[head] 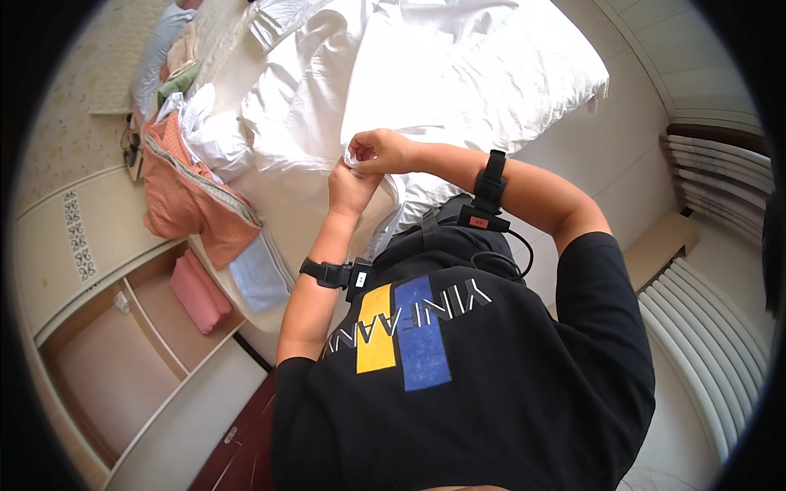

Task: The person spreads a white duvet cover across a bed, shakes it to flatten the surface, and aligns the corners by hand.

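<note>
A large white cloth (417,80), perhaps a bed sheet or quilt cover, lies rumpled over a bed in front of me. At its near edge my two hands meet. My right hand (384,151) has its fingers curled round a pinched fold of white cloth. Just below it and touching, my left hand (353,189) grips the same edge, its fingertips partly hidden. Part of the cloth hangs down beside my waist.
Orange patterned fabric (184,190) and a folded light-blue cloth (261,270) lie at the bed's left side. Further left stands an open cabinet (110,362) with a pink folded bundle (199,291). White radiators (706,331) line the right wall. A cable loops from my right armband.
</note>
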`<state>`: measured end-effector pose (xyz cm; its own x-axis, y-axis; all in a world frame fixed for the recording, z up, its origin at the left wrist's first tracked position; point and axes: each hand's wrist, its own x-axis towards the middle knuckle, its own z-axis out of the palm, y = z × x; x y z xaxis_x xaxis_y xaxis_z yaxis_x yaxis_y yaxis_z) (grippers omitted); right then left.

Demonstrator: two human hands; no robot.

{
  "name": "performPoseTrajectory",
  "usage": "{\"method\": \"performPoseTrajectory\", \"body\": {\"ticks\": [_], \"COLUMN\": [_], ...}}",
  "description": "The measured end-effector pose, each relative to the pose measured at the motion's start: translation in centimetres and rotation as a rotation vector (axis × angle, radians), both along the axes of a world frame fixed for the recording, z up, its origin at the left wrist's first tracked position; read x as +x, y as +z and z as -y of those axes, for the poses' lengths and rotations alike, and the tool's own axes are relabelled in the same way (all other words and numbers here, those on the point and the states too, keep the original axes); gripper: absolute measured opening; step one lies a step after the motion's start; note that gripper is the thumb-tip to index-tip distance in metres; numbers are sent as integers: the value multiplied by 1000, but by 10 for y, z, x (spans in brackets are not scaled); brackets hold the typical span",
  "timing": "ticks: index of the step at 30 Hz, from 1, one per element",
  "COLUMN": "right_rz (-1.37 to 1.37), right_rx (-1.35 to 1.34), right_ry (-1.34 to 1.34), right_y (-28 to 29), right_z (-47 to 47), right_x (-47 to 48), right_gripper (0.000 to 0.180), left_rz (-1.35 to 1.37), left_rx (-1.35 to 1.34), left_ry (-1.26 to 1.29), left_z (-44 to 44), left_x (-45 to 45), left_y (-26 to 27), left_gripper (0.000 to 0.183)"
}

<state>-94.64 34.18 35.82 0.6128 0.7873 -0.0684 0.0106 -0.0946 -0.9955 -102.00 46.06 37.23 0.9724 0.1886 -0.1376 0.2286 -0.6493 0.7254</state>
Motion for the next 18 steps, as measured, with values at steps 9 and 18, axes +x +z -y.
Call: {"method": "performPoseTrajectory", "body": {"ticks": [9,18], "right_rz": [-328,-824], "right_rx": [103,-359], "right_ry": [92,-397], "right_y": [-40,-185], "right_z": [73,148], "right_x": [53,60], "right_gripper": [33,44], "left_rz": [3,134], "left_rx": [-109,-142], "left_ry": [147,238], "left_z": [-43,-66], "left_x": [34,54], "left_y": [-15,-6], "left_gripper": [29,38]}}
